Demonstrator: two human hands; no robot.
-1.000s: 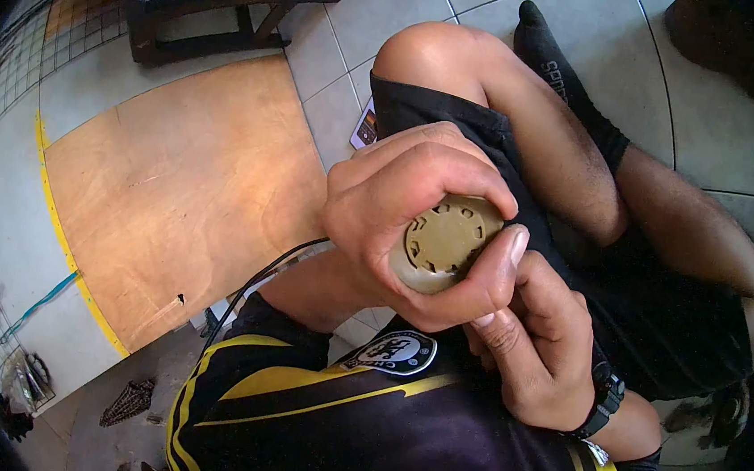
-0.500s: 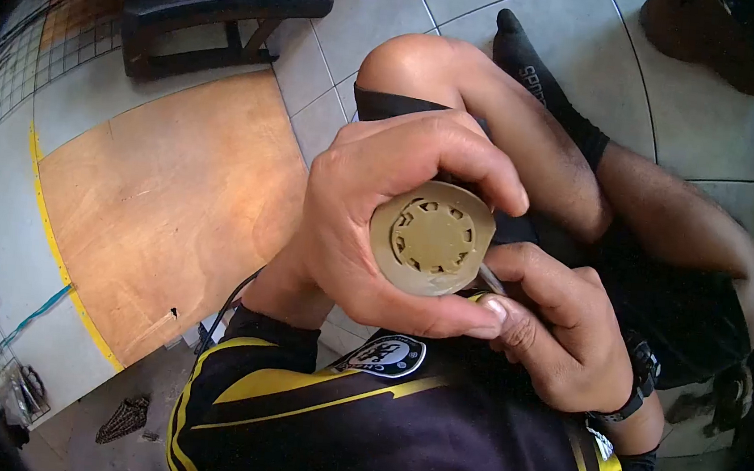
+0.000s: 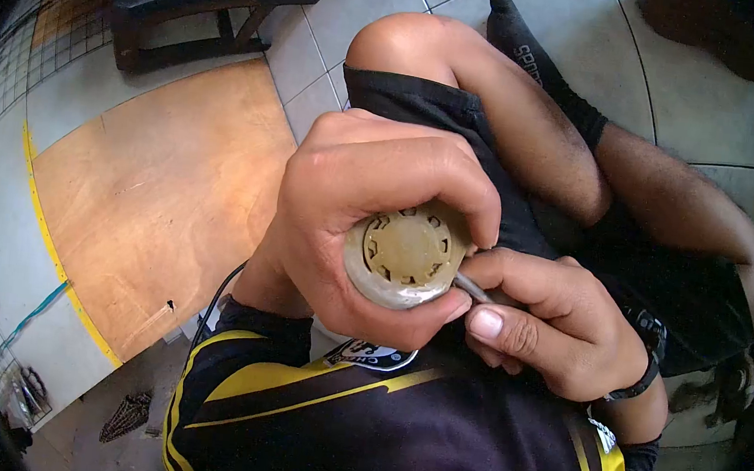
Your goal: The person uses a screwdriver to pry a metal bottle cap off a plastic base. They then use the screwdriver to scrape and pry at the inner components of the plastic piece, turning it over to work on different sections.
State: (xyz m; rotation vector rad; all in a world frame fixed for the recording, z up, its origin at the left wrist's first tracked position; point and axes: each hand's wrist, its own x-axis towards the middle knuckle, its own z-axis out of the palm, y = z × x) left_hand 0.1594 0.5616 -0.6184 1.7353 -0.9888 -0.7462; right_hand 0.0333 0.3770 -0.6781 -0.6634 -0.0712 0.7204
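My left hand (image 3: pixel 392 169) is wrapped round a round, beige-brown plastic piece (image 3: pixel 408 250), its flat face turned up toward me. On that face a central disc is ringed by small rectangular slots, and the lower rim looks shiny. Beside it, my right hand (image 3: pixel 558 319) is closed with thumb and forefinger on a thin grey rod-like piece (image 3: pixel 473 287). The rod's far end meets the edge of the round piece near my left fingertips. What kind of piece the rod is, I cannot tell.
My bent legs (image 3: pixel 512 122) are on the tiled floor (image 3: pixel 557 27). At left lies a wooden board (image 3: pixel 146 206) with a yellow strip (image 3: pixel 45 233) along its edge. A dark chair-like frame (image 3: pixel 209 1) stands at upper left, and a teal strap (image 3: pixel 33 318) lies at lower left.
My left hand and the round piece have moved left, and its fingers now curl further round the rim. My right hand has shifted slightly left, with more of the grey rod showing.
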